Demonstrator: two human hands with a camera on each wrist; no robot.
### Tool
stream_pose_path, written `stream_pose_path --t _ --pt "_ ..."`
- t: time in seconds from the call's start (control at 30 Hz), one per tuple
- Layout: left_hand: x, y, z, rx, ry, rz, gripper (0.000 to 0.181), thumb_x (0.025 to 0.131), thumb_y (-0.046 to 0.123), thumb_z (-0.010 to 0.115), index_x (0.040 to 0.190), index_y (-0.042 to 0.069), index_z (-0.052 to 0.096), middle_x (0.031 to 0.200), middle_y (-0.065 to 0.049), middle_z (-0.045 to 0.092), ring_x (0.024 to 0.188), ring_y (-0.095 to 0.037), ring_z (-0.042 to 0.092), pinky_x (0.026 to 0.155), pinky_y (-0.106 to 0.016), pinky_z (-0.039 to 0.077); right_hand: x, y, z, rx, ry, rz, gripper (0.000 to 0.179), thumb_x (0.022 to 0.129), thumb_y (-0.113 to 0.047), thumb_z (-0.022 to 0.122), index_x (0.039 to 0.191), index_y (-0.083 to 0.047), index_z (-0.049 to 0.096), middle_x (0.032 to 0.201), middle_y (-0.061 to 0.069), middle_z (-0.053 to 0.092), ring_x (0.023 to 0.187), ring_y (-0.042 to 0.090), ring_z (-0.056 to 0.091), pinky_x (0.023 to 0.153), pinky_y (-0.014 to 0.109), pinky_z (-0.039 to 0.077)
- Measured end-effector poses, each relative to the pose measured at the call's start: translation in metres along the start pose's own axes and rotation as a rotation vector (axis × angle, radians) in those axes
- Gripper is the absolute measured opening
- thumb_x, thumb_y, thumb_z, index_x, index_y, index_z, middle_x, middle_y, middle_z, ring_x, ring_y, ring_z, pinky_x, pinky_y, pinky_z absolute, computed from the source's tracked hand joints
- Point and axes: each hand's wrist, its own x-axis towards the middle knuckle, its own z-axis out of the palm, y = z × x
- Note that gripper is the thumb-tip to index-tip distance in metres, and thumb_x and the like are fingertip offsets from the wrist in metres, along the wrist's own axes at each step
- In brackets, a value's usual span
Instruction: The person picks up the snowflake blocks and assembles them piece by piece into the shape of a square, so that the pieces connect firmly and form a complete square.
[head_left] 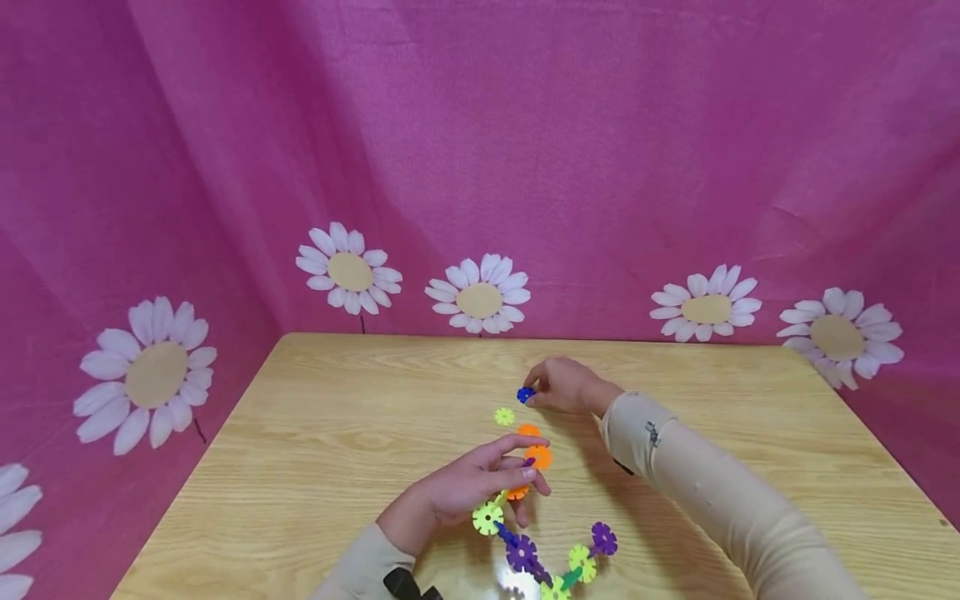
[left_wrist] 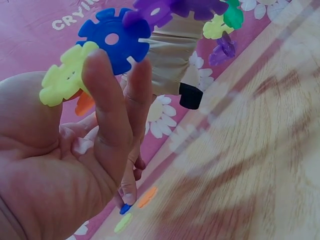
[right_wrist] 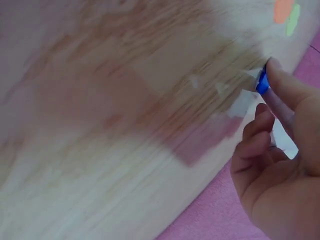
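Note:
My left hand [head_left: 468, 485] holds a chain of notched plastic snowflake discs between thumb and fingers. A yellow disc [left_wrist: 65, 77] and a blue disc [left_wrist: 112, 37] of that chain show close to the fingertips in the left wrist view. From there the chain hangs toward the near side, through a purple disc [head_left: 522, 552] and yellow and green ones, to a purple end disc [head_left: 604, 538]. Farther back, the right hand [head_left: 566, 385] pinches a single blue disc [right_wrist: 262, 81] between thumb and finger, low over the table.
Loose on the wooden table [head_left: 337, 433] lie a yellow disc [head_left: 505, 416] and an orange disc [head_left: 528, 430], between the two hands. A pink cloth [head_left: 540, 167] with printed daisies hangs behind the table and along its left side.

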Motion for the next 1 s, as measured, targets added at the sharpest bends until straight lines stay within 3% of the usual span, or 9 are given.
stream_pose_path --t 0.3,0.43,0.6,0.8,1.0 --pt "0.001 0.001 0.001 0.008 0.005 0.008 0.046 0.106 0.020 0.049 0.151 0.017 0.038 0.120 -0.018 0.067 0.071 -0.014 0.067 0.073 -0.030 0.057 -0.011 0.003 0.001 0.202 0.086 0.005 0.010 0.086 -0.013 0.078 0.093 -0.008 0.073 0.085 0.001 0.073 0.079 0.012 0.063 0.077 0.031 0.056" --pt "0.000 0.001 0.000 0.011 0.012 -0.001 0.047 0.106 0.022 0.049 0.151 0.016 0.037 0.119 -0.015 0.067 0.072 -0.014 0.067 0.073 -0.030 0.057 -0.019 0.004 0.000 0.313 0.128 0.000 0.005 0.088 -0.009 0.075 0.091 -0.005 0.074 0.085 0.004 0.075 0.075 0.011 0.067 0.069 0.028 0.058" --pt "0.001 0.000 0.000 0.020 0.022 -0.008 0.049 0.106 0.022 0.050 0.152 0.014 0.035 0.119 -0.014 0.068 0.072 -0.015 0.067 0.074 -0.031 0.057 -0.031 0.006 -0.002 0.444 0.122 0.001 0.008 0.089 -0.005 0.073 0.095 0.001 0.073 0.087 0.011 0.076 0.073 0.018 0.072 0.064 0.029 0.061" --pt "0.001 0.000 0.000 0.026 0.024 -0.004 0.048 0.107 0.022 0.048 0.152 0.014 0.035 0.119 -0.014 0.068 0.072 -0.015 0.067 0.074 -0.032 0.057 -0.046 0.003 -0.005 0.505 0.113 0.032 0.009 0.090 -0.006 0.072 0.097 0.001 0.072 0.089 0.011 0.075 0.075 0.019 0.072 0.068 0.033 0.062" --pt "0.003 0.000 0.001 0.039 0.051 -0.016 0.048 0.107 0.021 0.048 0.152 0.012 0.034 0.118 -0.015 0.069 0.071 -0.014 0.067 0.075 -0.031 0.057 -0.065 0.001 -0.003 0.518 0.143 0.019 0.010 0.089 -0.005 0.072 0.098 0.001 0.073 0.088 0.010 0.074 0.076 0.013 0.069 0.070 0.027 0.059"
